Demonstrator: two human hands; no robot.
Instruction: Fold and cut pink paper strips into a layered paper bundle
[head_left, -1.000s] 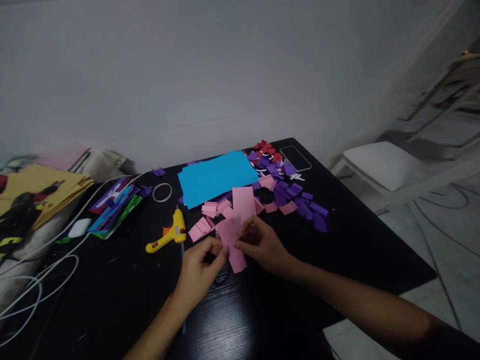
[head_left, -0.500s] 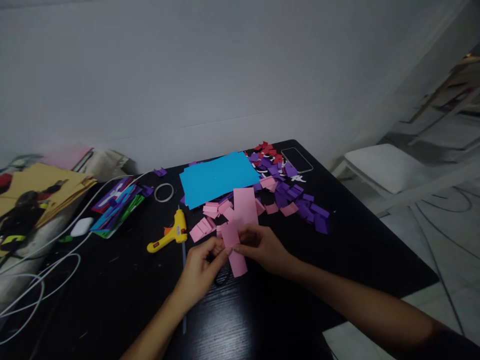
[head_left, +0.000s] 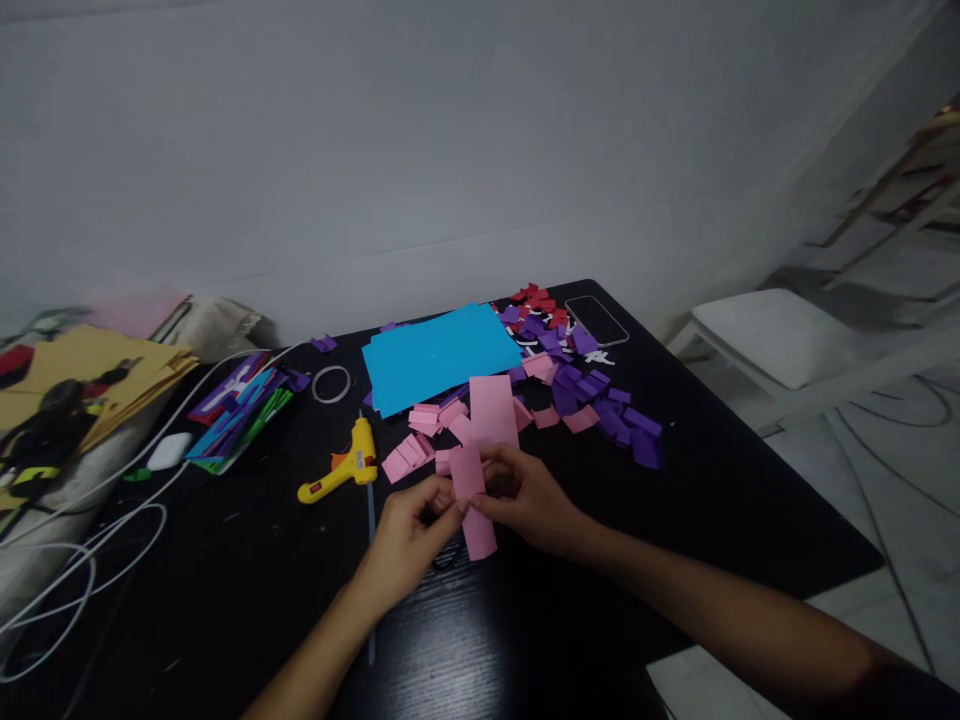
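A narrow pink paper strip [head_left: 468, 474] is held upright over the black table. My left hand [head_left: 412, 530] pinches its left edge between thumb and fingers. From the other side my right hand [head_left: 529, 500] grips the same strip, its thumb close to the left thumb. Just behind, a wider pink paper piece [head_left: 492, 405] lies on the table, partly hidden by the strip and my right fingers. Small folded pink paper pieces [head_left: 407, 457] are scattered beyond my left hand. A yellow glue gun [head_left: 349, 468] lies to the left with a grey stick below it.
Blue paper sheets [head_left: 442, 357] lie at the back. Purple paper pieces [head_left: 615, 418] and red scraps [head_left: 534, 297] spread to the right. A tape ring [head_left: 330, 384], coloured paper strips [head_left: 240, 415] and white cables [head_left: 112, 560] are on the left. A white stool [head_left: 772, 335] stands beyond the table [head_left: 720, 500].
Both hands have kept their grip on the pink strip. The strip has shifted slightly right and down, and the whole view has moved a little.
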